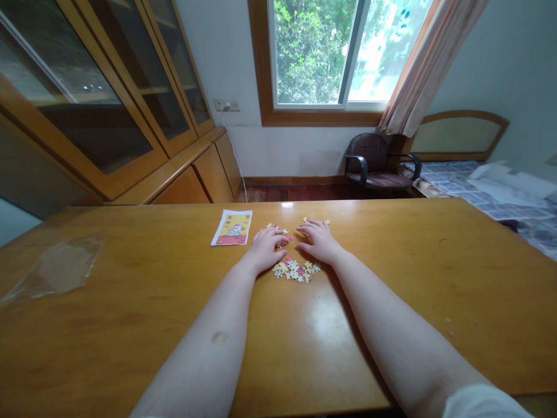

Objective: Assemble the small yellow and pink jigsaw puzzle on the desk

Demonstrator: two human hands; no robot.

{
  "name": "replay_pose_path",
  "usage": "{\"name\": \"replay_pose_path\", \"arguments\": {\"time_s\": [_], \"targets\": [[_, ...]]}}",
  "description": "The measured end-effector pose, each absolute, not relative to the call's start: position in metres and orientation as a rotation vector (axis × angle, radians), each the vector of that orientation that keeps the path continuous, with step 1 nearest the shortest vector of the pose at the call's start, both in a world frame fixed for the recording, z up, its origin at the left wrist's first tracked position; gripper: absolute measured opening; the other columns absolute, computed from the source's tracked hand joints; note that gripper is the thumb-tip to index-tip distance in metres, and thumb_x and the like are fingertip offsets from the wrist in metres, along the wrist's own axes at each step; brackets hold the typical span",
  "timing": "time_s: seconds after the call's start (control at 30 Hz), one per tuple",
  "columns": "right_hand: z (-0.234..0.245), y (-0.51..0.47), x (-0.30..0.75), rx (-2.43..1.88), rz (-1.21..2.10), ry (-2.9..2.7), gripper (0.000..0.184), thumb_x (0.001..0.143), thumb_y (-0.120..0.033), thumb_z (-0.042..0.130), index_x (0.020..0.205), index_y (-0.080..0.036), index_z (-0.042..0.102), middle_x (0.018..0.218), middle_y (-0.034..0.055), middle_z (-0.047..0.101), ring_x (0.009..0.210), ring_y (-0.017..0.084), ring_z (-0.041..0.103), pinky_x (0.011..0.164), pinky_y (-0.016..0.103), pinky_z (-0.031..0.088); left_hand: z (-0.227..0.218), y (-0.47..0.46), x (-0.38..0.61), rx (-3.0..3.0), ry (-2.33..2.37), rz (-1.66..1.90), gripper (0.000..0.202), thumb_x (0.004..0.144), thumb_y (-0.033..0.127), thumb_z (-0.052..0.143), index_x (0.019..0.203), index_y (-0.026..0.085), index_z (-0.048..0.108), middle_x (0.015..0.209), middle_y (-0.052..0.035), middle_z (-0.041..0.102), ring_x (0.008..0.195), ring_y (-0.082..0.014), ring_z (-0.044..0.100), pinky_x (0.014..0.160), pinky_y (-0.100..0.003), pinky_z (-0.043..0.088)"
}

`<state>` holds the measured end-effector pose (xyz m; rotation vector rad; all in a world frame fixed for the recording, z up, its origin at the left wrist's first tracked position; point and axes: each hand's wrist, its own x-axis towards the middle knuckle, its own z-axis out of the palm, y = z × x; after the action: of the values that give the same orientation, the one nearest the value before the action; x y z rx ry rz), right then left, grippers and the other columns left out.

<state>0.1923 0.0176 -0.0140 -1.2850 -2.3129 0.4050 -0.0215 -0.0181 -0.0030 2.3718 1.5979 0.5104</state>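
Observation:
My left hand [266, 249] lies palm down on the table with its fingers spread, over and beside some jigsaw puzzle pieces [272, 227]. Opposite it, my right hand [321, 242] is also palm down with fingers apart, partly covering a few more pieces at its far side. A loose heap of puzzle pieces [296, 270] in cream, yellow and pink sits just on the near side of both hands. Left of my left hand is a picture card [234, 227] showing a white animal on yellow and red. What lies under my palms is hidden.
The wooden table [152, 348] spans the foreground. A clear plastic bag [61, 264] lies flat at its left. Beyond stand a glass-door cabinet [191, 183], a window, an armchair [376, 162] and a bed [461, 180]. A white cord [232, 145] hangs from a wall socket.

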Motion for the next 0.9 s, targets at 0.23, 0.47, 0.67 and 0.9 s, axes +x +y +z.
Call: {"name": "replay_pose_path", "arguments": {"time_s": [0.23, 0.47, 0.67, 0.9], "targets": [[-0.007, 0.011, 0.189, -0.999, 0.567, -2.498, 0.026, 0.085, -0.018, 0.061, 0.095, -0.036, 0.078, 0.133, -0.0018, 0.061, 0.136, 0.032, 0.039, 0.114, 0.065, 0.013, -0.008, -0.014, -0.024, 2.321, 1.65, 0.684, 0.024, 0.083, 0.017, 0.055, 0.096, 0.024, 0.074, 0.123, -0.006, 0.065, 0.123, -0.0263, 0.052, 0.11, -0.046, 0.037], [-0.007, 0.009, 0.189, -1.035, 0.587, -2.499, 0.017, 0.088, -0.039, 0.063, 0.092, -0.035, 0.079, 0.133, -0.0004, 0.062, 0.135, 0.035, 0.038, 0.112, 0.067, 0.011, -0.009, -0.013, -0.024, 2.294, 1.668, 0.695, 0.025, 0.083, 0.018, 0.056, 0.099, 0.023, 0.074, 0.125, -0.0066, 0.065, 0.125, -0.0268, 0.052, 0.11, -0.046, 0.037], [-0.014, 0.019, 0.193, -1.345, 0.371, -2.283, 0.025, 0.093, -0.038, 0.056, 0.086, -0.03, 0.079, 0.119, 0.0021, 0.069, 0.13, 0.031, 0.043, 0.113, 0.064, 0.009, -0.005, -0.016, -0.024, 2.359, 1.576, 0.628, 0.027, 0.083, 0.016, 0.054, 0.092, 0.027, 0.077, 0.127, -0.0039, 0.064, 0.126, -0.0258, 0.05, 0.112, -0.047, 0.035], [-0.019, 0.023, 0.193, -1.42, 0.255, -2.084, 0.023, 0.091, -0.036, 0.057, 0.084, -0.026, 0.077, 0.112, 0.0049, 0.071, 0.122, 0.031, 0.048, 0.112, 0.063, 0.014, 0.006, -0.027, -0.016, 2.375, 1.39, 0.384, 0.027, 0.077, 0.017, 0.06, 0.086, 0.034, 0.079, 0.134, 0.002, 0.061, 0.137, -0.0286, 0.039, 0.118, -0.055, 0.017]]}}
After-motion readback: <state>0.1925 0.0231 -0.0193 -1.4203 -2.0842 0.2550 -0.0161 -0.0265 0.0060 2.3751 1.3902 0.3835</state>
